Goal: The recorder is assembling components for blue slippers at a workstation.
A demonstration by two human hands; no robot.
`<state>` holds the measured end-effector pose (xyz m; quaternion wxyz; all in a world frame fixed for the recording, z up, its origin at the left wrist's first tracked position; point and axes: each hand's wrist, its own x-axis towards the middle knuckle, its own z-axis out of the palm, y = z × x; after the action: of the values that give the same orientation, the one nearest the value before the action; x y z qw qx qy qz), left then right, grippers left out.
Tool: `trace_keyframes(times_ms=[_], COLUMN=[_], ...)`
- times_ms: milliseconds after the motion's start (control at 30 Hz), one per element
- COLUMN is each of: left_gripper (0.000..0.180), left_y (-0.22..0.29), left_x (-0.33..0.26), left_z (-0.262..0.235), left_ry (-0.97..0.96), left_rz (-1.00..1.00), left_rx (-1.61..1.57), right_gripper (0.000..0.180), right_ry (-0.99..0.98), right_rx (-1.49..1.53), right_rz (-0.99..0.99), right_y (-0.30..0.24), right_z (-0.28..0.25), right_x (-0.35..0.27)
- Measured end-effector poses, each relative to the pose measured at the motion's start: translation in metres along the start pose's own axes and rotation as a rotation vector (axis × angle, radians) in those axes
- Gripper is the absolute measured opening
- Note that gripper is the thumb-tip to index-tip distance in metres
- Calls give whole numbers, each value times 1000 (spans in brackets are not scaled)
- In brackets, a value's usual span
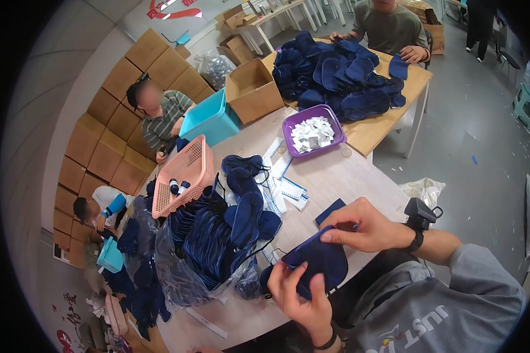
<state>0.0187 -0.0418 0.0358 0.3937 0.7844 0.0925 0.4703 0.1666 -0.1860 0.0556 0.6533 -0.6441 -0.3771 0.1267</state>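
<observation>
Navy pouch (319,259) held between left hand (300,294) and right hand (359,226).

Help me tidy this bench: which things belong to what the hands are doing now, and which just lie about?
In hand:
- navy fabric pouch, held by left hand and right hand
- bag of navy pieces
- paper strips

Lying about:
- pink basket
- purple tray of white packets
- cardboard box
- teal bin
</observation>
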Motion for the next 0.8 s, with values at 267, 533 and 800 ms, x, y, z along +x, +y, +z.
trace_keyframes(times_ms=[267, 533, 800], left_gripper=[13, 16, 16], left_y=[-25, -26, -19], left_x=[-4, -8, -13], left_z=[16, 28, 32], left_ry=[-272, -106, -74], left_rz=[-311, -294, -521], left_rx=[-229, -232, -278], right_gripper=[26, 31, 25], right_ry=[188, 96, 20], right_rx=[-143, -459, -312], right_rz=[-185, -36, 3], right_y=[-19, -6, 10], right_z=[8, 31, 26], right_x=[0, -28, -31])
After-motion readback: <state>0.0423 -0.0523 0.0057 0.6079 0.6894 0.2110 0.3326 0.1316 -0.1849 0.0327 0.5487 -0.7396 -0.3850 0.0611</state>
